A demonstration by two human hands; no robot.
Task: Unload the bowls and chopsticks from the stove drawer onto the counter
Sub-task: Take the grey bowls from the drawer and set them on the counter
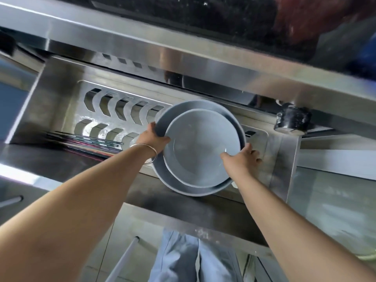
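Two grey bowls (200, 148), the smaller nested inside the larger, sit between our hands above the open steel drawer (50, 94). Our left hand (151, 139) clamps the stack's left rim, thumb over the edge; our right hand (242, 157) grips the right rim, fingers spread behind it. Left of our left hand, near the wrist's bangle (149, 153), chopsticks (85, 143) lie blurred along the drawer's front edge. Beyond our right hand is a black knob (292, 121).
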